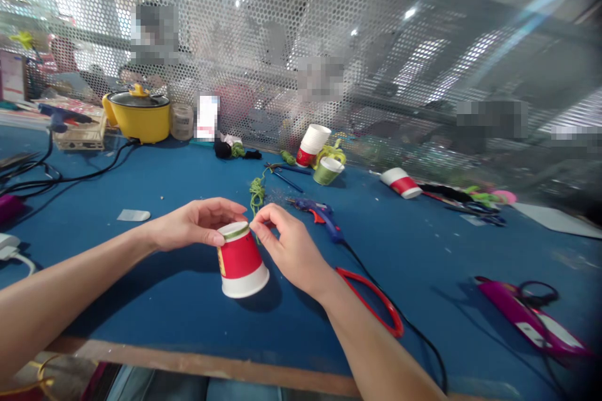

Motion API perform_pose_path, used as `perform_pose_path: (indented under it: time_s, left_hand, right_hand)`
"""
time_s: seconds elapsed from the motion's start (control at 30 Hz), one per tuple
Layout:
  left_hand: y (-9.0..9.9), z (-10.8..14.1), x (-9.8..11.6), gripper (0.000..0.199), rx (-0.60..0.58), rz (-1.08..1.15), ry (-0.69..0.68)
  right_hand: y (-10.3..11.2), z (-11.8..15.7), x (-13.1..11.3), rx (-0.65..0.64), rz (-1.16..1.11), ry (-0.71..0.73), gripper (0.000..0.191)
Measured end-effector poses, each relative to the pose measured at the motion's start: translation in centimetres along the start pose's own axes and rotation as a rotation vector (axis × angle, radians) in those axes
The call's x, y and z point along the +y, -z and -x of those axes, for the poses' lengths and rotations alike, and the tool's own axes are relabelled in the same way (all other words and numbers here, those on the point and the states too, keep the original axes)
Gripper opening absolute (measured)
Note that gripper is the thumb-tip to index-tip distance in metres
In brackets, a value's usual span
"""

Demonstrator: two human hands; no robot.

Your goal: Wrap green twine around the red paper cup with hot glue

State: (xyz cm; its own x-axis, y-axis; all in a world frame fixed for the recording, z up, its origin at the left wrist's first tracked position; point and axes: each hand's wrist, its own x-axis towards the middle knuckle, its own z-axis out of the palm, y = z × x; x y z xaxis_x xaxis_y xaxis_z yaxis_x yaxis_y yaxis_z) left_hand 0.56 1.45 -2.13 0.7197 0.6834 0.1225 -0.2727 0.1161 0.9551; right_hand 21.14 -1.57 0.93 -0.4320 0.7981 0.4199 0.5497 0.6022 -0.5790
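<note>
A red and white paper cup point(241, 258) is upside down near the front of the table, its wide rim lowest. Green yarn point(236, 233) runs around its narrow upper end. My left hand point(200, 223) grips that upper end from the left, thumb on the near side. At the right of the same edge, my right hand point(285, 239) has thumb and forefinger pinched on the yarn. Behind the hands lies a loose bundle of green yarn point(256, 193). A blue glue gun point(320, 212) rests to the right of it.
Red scissor-like handles point(371, 304) lie by my right forearm, beside the black cord. A purple power strip point(531, 319) is at right. Stacked cups point(311, 145), a green-wrapped cup point(328, 171) and a yellow pot point(141, 116) stand at the back, before a perforated metal screen point(263, 31).
</note>
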Motion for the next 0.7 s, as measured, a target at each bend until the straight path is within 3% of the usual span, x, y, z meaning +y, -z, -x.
perform_pose_path:
  time_s: [0.23,0.47,0.7]
  left_hand:
    - [-0.04,0.0,-0.05,0.048,-0.015,0.074,-0.008]
    - [-0.37,-0.05,0.02,0.049,-0.025,0.142,-0.02]
    - [0.12,-0.05,-0.41,0.047,0.018,0.149,-0.008]
  right_hand:
    - [-0.1,0.04,-0.11,0.006,-0.114,0.049,0.012]
    - [0.04,0.14,-0.45,-0.033,-0.296,-0.029,0.011]
    - [-0.33,0.36,0.11,-0.035,-0.269,-0.004,0.008]
